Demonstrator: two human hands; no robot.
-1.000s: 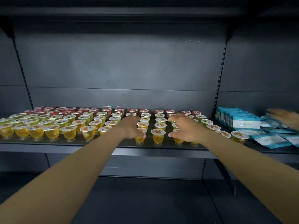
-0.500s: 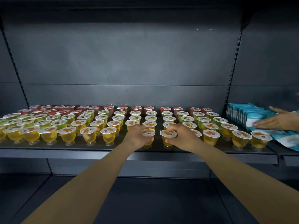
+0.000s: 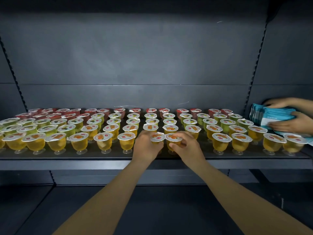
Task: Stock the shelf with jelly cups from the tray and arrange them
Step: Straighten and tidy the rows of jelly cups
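Note:
Rows of jelly cups cover the dark shelf (image 3: 101, 161): red ones at the back, green in the middle, orange-yellow in the front rows. My left hand (image 3: 146, 146) grips an orange jelly cup (image 3: 157, 137) in the front row at the centre. Right beside it my right hand (image 3: 186, 146) grips a second orange jelly cup (image 3: 173, 137). The two cups' lids touch. Both cups' bases are hidden behind my fingers. No tray is in view.
At the far right another person's hands (image 3: 293, 124) hold a stack of blue packets (image 3: 271, 115) on the neighbouring shelf section. A lower shelf (image 3: 152, 209) lies dark below. The shelf's back wall rises behind the red cups.
My hands have drawn together at the front row, each now holding one orange cup side by side. The view has shifted right. The other person's hands have closed on the blue packets.

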